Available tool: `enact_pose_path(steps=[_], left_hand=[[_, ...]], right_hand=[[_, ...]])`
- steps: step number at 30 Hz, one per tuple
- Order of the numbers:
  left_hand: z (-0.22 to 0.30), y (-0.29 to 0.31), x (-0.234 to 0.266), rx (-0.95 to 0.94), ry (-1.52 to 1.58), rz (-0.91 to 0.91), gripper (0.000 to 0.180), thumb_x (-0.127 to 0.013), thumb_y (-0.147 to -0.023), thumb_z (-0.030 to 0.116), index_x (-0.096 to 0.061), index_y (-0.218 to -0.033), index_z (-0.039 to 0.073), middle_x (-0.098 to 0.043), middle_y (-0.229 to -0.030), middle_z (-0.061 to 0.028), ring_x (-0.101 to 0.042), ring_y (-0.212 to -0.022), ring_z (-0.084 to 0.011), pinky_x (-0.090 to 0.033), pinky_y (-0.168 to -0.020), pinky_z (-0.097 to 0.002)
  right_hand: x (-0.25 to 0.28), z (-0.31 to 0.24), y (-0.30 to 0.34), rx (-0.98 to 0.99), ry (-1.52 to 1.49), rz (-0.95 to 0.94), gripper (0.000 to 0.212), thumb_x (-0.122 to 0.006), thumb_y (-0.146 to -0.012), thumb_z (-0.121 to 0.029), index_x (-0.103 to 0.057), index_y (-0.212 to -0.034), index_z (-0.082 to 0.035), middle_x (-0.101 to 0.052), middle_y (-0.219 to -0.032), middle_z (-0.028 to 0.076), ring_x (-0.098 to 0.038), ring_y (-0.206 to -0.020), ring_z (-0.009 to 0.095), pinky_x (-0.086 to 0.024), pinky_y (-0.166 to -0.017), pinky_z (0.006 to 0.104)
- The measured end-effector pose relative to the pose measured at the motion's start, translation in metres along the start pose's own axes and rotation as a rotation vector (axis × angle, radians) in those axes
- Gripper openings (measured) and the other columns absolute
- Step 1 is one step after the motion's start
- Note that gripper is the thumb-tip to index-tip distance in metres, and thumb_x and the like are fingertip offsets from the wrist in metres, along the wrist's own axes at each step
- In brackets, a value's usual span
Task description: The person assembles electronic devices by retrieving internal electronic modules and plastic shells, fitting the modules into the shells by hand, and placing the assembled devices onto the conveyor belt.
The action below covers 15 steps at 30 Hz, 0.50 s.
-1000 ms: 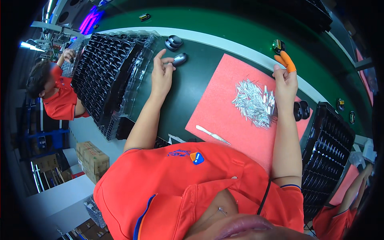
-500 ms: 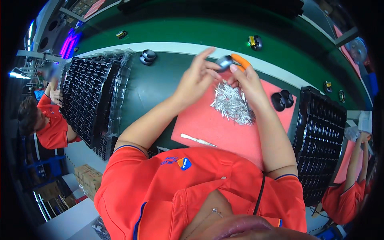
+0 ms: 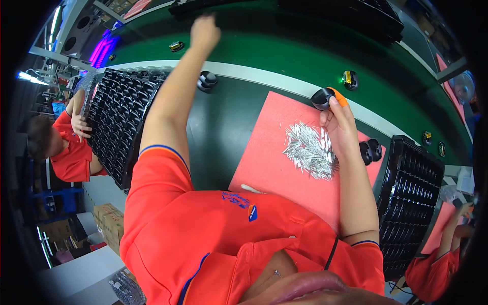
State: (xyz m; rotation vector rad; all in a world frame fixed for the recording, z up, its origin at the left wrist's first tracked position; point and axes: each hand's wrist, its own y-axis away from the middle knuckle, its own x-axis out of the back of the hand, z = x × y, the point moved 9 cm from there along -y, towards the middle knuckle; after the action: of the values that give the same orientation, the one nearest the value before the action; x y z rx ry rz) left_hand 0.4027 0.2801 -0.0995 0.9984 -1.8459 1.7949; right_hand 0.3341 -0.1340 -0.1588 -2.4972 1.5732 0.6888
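My right hand grips a glossy black rounded case above the far right part of the pink foam mat. An orange cover, seemingly on a finger, curves behind the case. Below lies a heap of thin silvery-white slivers, whose kind I cannot make out. Stretched far forward over the green conveyor belt, my left hand is blurred, its fingers bunched and not clearly visible. Nearest to it is a small black and yellow device on the belt. Beside my left forearm sits another black case.
Stacked black trays stand at left, another black tray stack at right. More black cases rest by my right wrist. A black and yellow unit with a green light sits on the belt. Co-workers in red flank me.
My left hand has left the case and swung forward and left over the belt. The right hand still holds the case, now farther right. The view has shifted, and my shirt covers more of the white tool.
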Motion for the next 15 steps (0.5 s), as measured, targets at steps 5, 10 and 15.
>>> enact_pose_path(steps=[5,10,15], left_hand=[[-0.092,0.027,-0.090,0.314,-0.459,-0.707,0.036,-0.043,-0.090,0.021,-0.058,-0.122,0.014,-0.051,-0.132,-0.0091,-0.040,-0.129,-0.0272,-0.035,-0.102,-0.0457],[-0.170,0.052,-0.113,0.300,-0.339,-0.978,0.039,-0.049,-0.090,0.016,-0.053,-0.128,0.009,-0.055,-0.127,-0.0173,-0.053,-0.118,-0.0338,-0.043,-0.098,-0.0430],[-0.020,0.006,-0.027,0.359,0.590,-0.344,0.047,-0.061,-0.088,0.036,-0.058,-0.120,0.001,-0.066,-0.106,-0.0158,-0.064,-0.094,-0.0240,-0.050,-0.081,-0.0336]], right_hand=[[0.024,-0.005,-0.002,0.056,-0.029,0.087,0.036,-0.046,-0.098,-0.026,-0.046,-0.126,-0.004,-0.057,-0.094,0.003,-0.047,-0.066,0.009,-0.039,-0.061,0.0224],[0.008,-0.008,-0.005,0.042,-0.075,0.018,0.038,-0.044,-0.099,-0.029,-0.047,-0.128,-0.005,-0.053,-0.086,0.000,-0.045,-0.066,0.008,-0.035,-0.060,0.0227],[0.021,-0.008,-0.001,0.034,0.016,0.131,0.043,-0.047,-0.098,-0.034,-0.047,-0.129,-0.005,-0.052,-0.084,-0.001,-0.044,-0.064,0.007,-0.037,-0.060,0.0229]])
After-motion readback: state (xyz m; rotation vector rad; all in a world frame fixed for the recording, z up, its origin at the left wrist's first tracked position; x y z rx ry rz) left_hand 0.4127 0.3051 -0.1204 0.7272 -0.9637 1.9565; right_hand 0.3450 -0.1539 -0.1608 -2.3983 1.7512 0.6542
